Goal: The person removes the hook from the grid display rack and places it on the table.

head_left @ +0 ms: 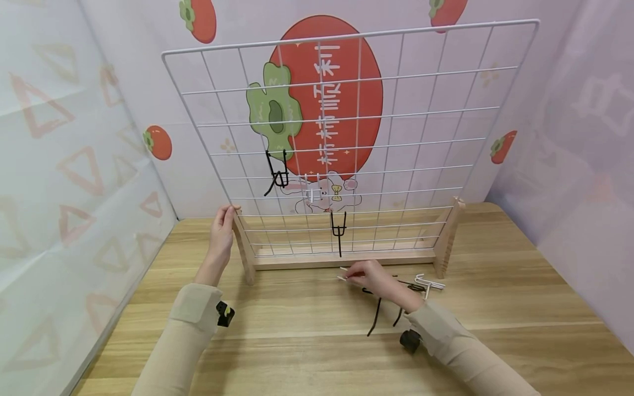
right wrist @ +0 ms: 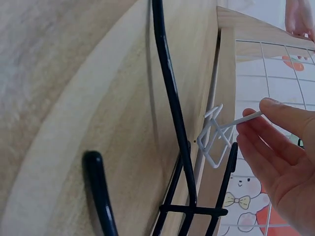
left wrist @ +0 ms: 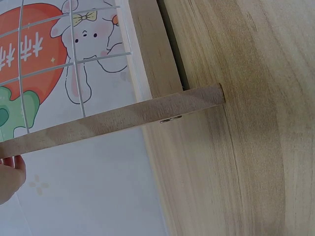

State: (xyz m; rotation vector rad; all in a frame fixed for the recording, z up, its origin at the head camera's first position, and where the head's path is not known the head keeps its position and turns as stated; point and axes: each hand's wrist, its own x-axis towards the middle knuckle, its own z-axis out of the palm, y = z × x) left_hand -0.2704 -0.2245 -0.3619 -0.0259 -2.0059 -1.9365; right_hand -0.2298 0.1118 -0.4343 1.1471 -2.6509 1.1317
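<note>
My right hand (head_left: 370, 278) pinches the thin stem of a white wire hook (right wrist: 215, 135) between thumb and fingers, low over the table in front of the stand. The hook's bent wire frame points away from the fingertips in the right wrist view. At the other side, my left hand (head_left: 223, 231) holds the upper end of the left wooden support (left wrist: 123, 114). That support carries a white wire grid panel (head_left: 495, 23), which stands tilted. Two black hooks, one higher at the left (head_left: 280, 175) and one lower (head_left: 339, 242), hang on the grid beside a small white hook (head_left: 312, 194).
Loose black hooks (head_left: 375, 319) lie on the wooden table (head_left: 277, 352) under and beside my right forearm. More white hooks (head_left: 431, 283) lie to their right, near the right wooden support (head_left: 448, 242). Behind the grid hangs a printed backdrop (head_left: 411, 137).
</note>
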